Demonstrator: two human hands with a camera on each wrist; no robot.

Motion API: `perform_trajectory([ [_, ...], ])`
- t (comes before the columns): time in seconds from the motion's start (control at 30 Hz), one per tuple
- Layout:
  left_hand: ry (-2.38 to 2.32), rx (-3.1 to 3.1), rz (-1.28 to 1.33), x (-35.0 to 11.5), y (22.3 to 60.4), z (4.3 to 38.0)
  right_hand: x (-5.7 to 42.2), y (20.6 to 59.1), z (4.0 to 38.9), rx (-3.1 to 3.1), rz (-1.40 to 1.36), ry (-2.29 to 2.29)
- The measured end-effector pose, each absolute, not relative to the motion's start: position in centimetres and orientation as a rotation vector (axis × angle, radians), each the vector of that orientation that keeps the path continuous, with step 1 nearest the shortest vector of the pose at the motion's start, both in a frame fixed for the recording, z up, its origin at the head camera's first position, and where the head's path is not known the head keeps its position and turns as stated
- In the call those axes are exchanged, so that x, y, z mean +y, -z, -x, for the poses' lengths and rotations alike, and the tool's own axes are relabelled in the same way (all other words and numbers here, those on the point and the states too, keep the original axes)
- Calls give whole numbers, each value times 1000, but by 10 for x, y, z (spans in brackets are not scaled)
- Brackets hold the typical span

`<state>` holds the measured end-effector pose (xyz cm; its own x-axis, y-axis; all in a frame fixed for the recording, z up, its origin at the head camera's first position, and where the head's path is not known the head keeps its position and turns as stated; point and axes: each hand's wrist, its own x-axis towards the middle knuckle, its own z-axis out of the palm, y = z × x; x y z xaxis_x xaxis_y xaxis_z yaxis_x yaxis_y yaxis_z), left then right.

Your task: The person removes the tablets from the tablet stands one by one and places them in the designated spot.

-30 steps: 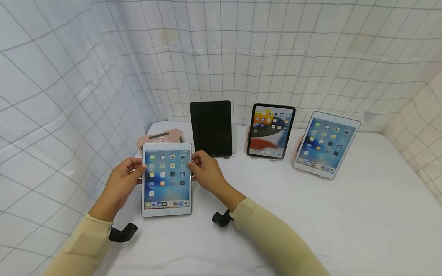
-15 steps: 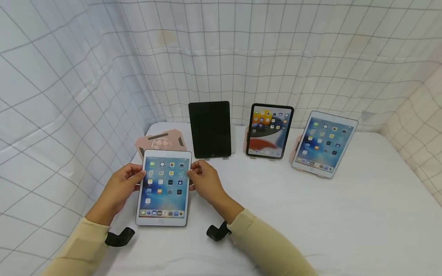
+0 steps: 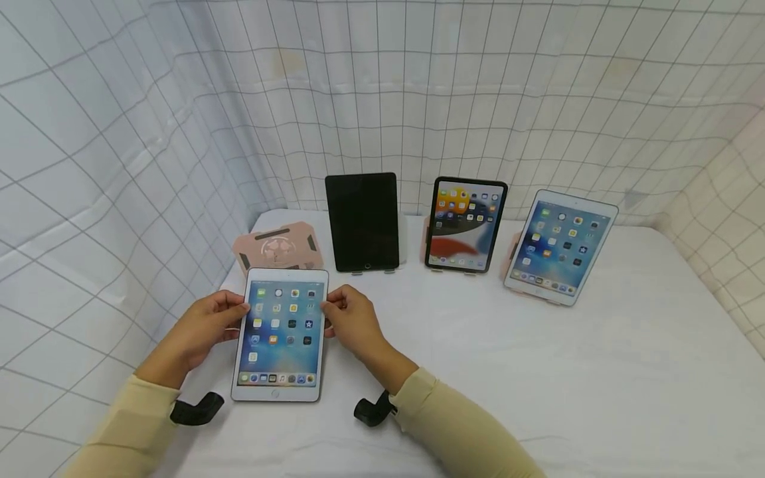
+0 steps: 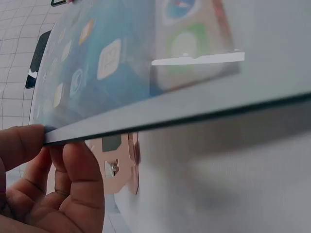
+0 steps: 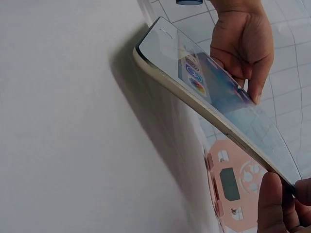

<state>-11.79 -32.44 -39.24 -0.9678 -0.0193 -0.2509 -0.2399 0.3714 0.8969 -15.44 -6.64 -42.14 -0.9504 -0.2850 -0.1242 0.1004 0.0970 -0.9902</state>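
Observation:
A white-framed tablet [image 3: 279, 332] with a lit screen of app icons is held between both hands, tilted with its far end raised. My left hand [image 3: 206, 326] pinches its left edge, thumb on the front and fingers behind, as the left wrist view also shows. On the opposite edge my right hand [image 3: 354, 320] pinches it the same way. In the right wrist view the tablet [image 5: 218, 121] slants above the white cloth, its shadow beneath. Just behind it stands a pink tablet stand [image 3: 277, 248] with cut-outs, bearing nothing; the tablet overlaps its lower part in the head view.
Along the back stand a black tablet [image 3: 363, 222] with a dark screen, a black-framed tablet [image 3: 466, 224] and another white tablet [image 3: 562, 245], each on a stand. White cloth [image 3: 478, 358] covers the table; a gridded curtain [image 3: 382, 93] rises behind and at both sides.
Both hands have drawn the tablet toward the front of the table and slightly left, uncovering more of the pink stand. The other tablets stay in place.

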Motion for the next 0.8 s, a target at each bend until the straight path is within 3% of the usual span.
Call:
perform_trajectory([
  [0.8,-1227,2373,197,-353,403,118,-86,447,134,1951,143,1818],
])
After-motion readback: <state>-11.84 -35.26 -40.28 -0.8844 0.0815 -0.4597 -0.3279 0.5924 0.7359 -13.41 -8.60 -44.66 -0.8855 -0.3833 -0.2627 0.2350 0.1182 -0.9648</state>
